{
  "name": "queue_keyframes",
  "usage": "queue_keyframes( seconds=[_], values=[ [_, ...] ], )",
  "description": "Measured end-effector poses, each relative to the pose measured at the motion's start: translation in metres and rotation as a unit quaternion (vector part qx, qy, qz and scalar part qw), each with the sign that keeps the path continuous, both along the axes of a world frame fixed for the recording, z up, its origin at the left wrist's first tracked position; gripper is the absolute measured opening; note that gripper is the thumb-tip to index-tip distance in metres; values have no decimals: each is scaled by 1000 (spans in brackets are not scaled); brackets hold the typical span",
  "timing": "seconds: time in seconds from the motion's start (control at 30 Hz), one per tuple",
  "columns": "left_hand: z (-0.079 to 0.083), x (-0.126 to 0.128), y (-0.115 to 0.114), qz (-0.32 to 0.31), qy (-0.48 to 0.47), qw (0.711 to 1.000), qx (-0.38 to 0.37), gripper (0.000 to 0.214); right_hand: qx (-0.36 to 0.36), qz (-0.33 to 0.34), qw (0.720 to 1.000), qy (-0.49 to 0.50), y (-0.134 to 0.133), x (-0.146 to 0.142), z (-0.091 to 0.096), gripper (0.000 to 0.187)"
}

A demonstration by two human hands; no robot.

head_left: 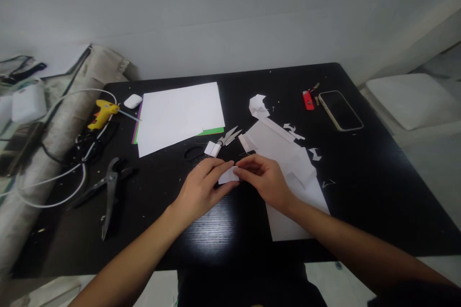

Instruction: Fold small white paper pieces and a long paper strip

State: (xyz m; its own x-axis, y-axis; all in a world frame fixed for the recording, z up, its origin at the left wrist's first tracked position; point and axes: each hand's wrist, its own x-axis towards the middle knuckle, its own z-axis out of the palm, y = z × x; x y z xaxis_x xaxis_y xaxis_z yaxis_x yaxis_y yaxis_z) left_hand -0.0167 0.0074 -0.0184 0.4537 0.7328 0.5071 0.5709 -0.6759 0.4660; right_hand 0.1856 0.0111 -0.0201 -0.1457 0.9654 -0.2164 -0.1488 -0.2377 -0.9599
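Note:
Both my hands meet over the middle of a black table (378,172). My left hand (201,187) and my right hand (261,177) pinch a small white paper piece (228,176) between their fingertips, just above the tabletop. Right behind them lie scissors (219,141) with a small folded paper bit by the blades. A cut white sheet (288,153) lies under and beside my right wrist.
A stack of white and coloured paper (180,115) sits at the back left, with a white earbud case (133,101), a yellow glue gun (103,112), cables and pliers (110,189) further left. A crumpled paper (258,105), scraps, a red lighter (308,100) and a phone (340,110) lie at the back right.

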Motion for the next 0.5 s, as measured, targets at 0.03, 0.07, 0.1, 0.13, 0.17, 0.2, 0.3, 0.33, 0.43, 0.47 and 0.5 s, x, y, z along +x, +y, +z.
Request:
queue_keyframes(
  seconds=[0.03,0.07,0.1,0.13,0.17,0.2,0.3,0.33,0.43,0.47,0.5],
  values=[
    [0,0,0,0,0,1000,-2,42,-5,-1,1000,-1,0,0,0,28],
    [0,0,0,0,0,1000,-3,42,-10,-1,1000,-2,0,0,1,29],
    [0,0,0,0,1,1000,-4,42,-14,-1,1000,-4,0,1,1,29],
    [0,-1,0,0,2,1000,-4,42,-17,-2,1000,-5,0,1,2,30],
    [0,-1,-1,0,4,1000,-4,42,-20,-2,1000,-6,0,1,2,30],
    [0,-1,-1,0,5,1000,-6,41,-22,-4,1000,-7,0,1,2,30],
    [-1,-2,0,0,9,1000,-16,41,-23,-9,1000,-3,0,1,1,30],
    [-1,-2,0,0,6,1000,-20,41,-23,-9,1000,-2,0,1,1,30],
    [0,-1,0,0,-24,999,-46,43,-16,-20,1000,0,1,0,-1,31],
    [1,-1,0,7,-41,997,-65,44,-14,-26,1000,4,1,0,-1,31],
    [1,0,0,19,-61,994,-90,43,-12,-31,999,11,0,0,-1,32]
  ],
)
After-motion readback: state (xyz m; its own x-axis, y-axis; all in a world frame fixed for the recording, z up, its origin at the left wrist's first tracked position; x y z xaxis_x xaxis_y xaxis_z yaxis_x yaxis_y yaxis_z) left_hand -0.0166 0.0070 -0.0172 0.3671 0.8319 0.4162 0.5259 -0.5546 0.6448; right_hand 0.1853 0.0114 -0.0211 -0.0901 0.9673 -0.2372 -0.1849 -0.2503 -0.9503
